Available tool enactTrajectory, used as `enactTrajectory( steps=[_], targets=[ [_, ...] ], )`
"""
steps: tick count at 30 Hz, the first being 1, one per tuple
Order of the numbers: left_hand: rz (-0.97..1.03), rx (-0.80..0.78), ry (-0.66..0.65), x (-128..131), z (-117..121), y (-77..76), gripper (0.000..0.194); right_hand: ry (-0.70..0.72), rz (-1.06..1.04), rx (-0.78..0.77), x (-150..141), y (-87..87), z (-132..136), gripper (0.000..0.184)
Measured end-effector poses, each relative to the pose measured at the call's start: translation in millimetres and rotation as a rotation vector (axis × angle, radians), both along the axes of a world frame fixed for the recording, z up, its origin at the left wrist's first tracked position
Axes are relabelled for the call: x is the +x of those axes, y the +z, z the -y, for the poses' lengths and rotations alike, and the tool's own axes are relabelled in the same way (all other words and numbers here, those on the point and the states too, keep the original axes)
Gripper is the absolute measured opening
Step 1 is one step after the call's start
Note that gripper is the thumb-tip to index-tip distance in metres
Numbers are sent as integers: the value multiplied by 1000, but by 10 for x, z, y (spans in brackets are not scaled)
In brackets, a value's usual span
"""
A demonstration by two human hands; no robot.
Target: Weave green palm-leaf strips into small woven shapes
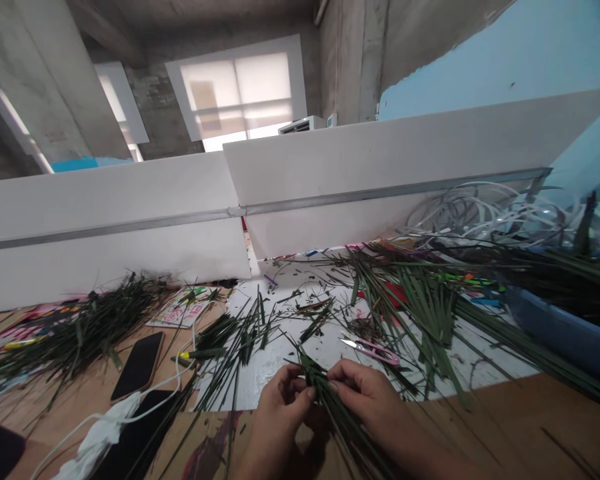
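Observation:
A bundle of long green leaf strips [344,421], with a braided-looking upper end, lies between my two hands near the front of the table. My left hand [284,407] pinches the bundle from the left, thumb and fingers pressed together on it. From the right, my right hand [363,393] grips the same strips with thumb and forefinger. The loose ends trail down toward me, partly hidden by my right hand. Just beyond my right hand rest pink-handled thread snips [375,351], blades pointing left. Cut leaf scraps [313,313] are strewn over the white sheet [275,360].
Leaf piles lie at left [95,320] and right [425,307]. A phone [138,365], a white cable [180,373] and a yellow-tipped tool [200,355] are on the left. A blue basin [555,320] and coiled white strips [480,213] stand right. White panels [360,167] border the back.

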State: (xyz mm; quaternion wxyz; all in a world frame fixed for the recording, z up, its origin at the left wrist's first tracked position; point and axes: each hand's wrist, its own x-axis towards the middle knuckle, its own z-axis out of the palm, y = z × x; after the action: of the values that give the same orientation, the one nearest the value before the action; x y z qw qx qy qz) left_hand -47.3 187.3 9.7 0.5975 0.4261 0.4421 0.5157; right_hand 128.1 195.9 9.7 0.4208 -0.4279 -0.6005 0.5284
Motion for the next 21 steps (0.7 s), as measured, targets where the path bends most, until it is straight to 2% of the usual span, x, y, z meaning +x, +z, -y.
enactTrajectory(
  steps=[4,7,13,16,21],
  targets=[
    [103,-168,41,7,82,117,33,-9,-105,-99,-22,27,2,41],
    [97,-275,72,-31,95,166,46,5,-173,-160,-37,64,17,45],
    [191,-192,40,-111,28,150,73,56,-198,-151,-54,160,65,43],
    [230,-193,14,-80,88,201,68,71,-185,-139,-48,199,78,41],
    [248,-222,-24,-8,207,318,38,72,-153,-139,-9,190,33,40]
  ],
)
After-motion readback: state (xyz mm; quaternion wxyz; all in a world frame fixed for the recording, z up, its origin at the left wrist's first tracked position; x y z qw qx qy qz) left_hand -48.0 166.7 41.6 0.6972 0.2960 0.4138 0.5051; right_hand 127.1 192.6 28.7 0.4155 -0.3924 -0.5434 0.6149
